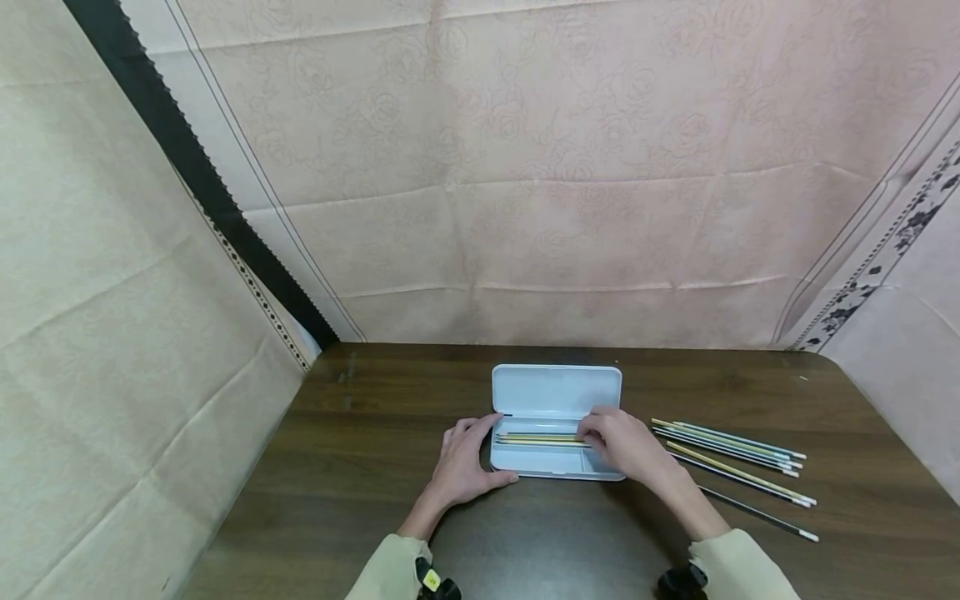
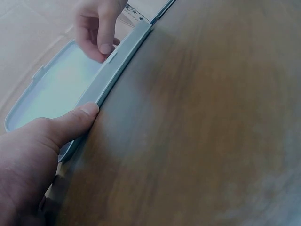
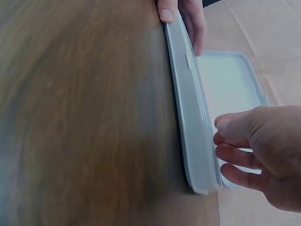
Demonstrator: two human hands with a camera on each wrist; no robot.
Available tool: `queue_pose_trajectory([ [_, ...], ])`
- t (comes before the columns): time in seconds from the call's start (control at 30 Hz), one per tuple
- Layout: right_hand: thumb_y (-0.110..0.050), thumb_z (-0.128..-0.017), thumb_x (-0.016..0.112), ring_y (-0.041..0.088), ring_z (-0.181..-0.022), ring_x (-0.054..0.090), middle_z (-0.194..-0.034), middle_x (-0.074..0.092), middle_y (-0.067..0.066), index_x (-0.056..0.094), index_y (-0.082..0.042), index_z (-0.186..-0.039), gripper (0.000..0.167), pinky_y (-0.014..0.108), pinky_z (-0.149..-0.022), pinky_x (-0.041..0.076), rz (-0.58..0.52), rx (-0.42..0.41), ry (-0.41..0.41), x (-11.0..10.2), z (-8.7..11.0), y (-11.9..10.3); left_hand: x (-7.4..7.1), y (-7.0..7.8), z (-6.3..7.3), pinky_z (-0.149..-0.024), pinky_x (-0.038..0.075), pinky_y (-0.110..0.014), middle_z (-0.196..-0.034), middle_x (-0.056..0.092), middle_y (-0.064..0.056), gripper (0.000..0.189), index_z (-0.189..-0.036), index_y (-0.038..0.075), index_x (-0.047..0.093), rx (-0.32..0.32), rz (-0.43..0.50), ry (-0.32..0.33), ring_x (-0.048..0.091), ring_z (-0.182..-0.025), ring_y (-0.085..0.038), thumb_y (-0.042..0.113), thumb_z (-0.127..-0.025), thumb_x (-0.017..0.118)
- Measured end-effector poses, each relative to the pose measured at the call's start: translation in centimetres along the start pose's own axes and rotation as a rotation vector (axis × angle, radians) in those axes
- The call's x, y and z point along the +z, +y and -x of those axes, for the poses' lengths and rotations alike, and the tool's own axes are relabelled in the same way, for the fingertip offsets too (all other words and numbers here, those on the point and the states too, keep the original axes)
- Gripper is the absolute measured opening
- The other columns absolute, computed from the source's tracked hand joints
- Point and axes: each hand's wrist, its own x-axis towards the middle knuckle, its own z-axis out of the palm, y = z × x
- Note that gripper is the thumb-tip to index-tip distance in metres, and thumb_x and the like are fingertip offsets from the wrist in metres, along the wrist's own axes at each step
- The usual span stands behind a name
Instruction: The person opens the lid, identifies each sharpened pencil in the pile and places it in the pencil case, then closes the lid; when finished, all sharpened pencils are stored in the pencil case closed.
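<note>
A light blue pencil case (image 1: 557, 477) lies on the table with its lid (image 1: 557, 390) folded back. Several yellow and dark pencils (image 1: 536, 439) lie lengthwise inside it. My left hand (image 1: 462, 467) grips the case's left end, thumb along the front edge and fingers toward the hinge side. Over the right half of the tray, my right hand (image 1: 622, 442) has its fingers curled, with thumb and index fingertip pinched at the pencils' right ends. In the right wrist view the right hand (image 3: 263, 150) shows beside the case wall, and its fingertips hide what they hold.
To the right of the case, several loose pencils (image 1: 731, 446) in blue, dark and yellow lie slanted on the brown wooden table (image 1: 360, 500). One dark pencil (image 1: 757, 510) lies apart, nearer the front. Patterned cloth (image 1: 570, 208) hangs behind the table and along both sides.
</note>
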Motion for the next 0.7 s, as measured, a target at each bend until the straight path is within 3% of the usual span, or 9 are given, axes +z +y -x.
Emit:
queue_pose_trajectory([
  [0.43, 0.006, -0.08, 0.079, 0.011, -0.072, 0.058, -0.087, 0.067, -0.001, 0.076, -0.006, -0.092, 0.018, 0.033, -0.063, 0.053, -0.028, 0.054, 0.217, -3.1, 4.2, 3.6, 0.0, 0.0, 0.0, -0.102, 0.029, -0.05, -0.143, 0.052, -0.001, 0.091, -0.15, 0.019, 0.046, -0.005, -0.003, -0.007, 0.041, -0.127, -0.026, 0.053, -0.075, 0.084],
  [0.7, 0.008, -0.073, 0.082, 0.01, -0.071, 0.06, -0.086, 0.067, -0.004, 0.075, -0.01, -0.088, 0.024, 0.033, -0.06, 0.051, 0.04, 0.026, 0.335, -4.4, 7.5, 6.3, 0.0, 0.0, 0.0, -0.102, 0.029, -0.05, -0.143, 0.053, -0.001, 0.091, -0.15, 0.019, 0.046, 0.003, -0.003, -0.002, 0.042, -0.126, -0.026, 0.054, -0.075, 0.083],
])
